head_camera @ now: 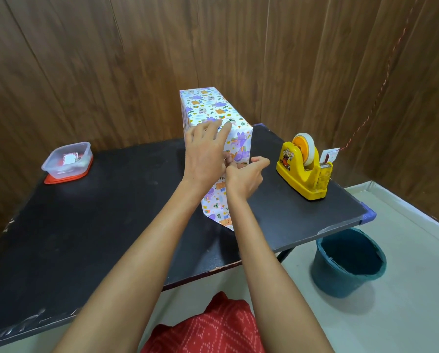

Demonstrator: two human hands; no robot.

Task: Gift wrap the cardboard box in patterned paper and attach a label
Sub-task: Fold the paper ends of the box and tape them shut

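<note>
Cardboard box (208,105) (upright on table (111,225)) — sides wrapped; end flap (219,212) unfolded, labelling pending. Left hand (204,154) presses flat; right hand (243,178) pinches paper (241,143) — possibly tape.

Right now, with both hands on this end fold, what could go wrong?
1. Both hands are busy: the left hand presses the box, the right hand pinches the paper. Reaching for the tape dispenser may let the paper spring open.
2. The pointed flap lies loose on the table; a hard pull could crease or tear it.
</note>
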